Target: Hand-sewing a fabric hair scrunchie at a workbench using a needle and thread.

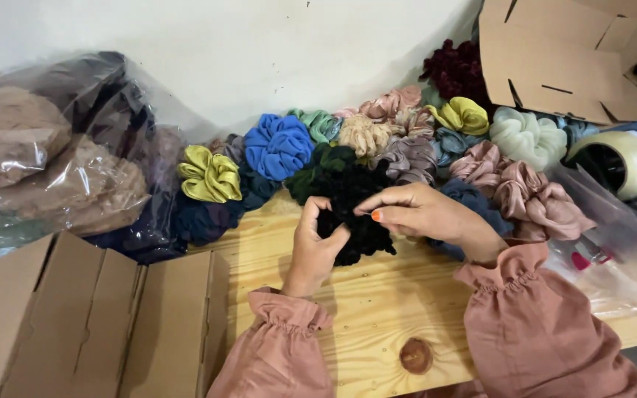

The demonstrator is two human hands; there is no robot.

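Note:
A black scrunchie [361, 221] lies on the wooden table [377, 309] in front of a heap of scrunchies. My left hand [314, 247] grips its left side with thumb and fingers. My right hand [425, 214] reaches in from the right and pinches its top edge. Both wrists wear dusty-pink gathered sleeves. Right behind the hands sit a blue scrunchie [279, 145], a yellow-green scrunchie [209, 175] and a dark green scrunchie [317, 171].
A clear plastic bag of brown and dark scrunchies [53, 162] fills the left. Flat cardboard boxes lie at the lower left [90, 324] and upper right [554, 59]. A roll of clear tape [615, 163] and plastic bags [613, 250] sit at the right.

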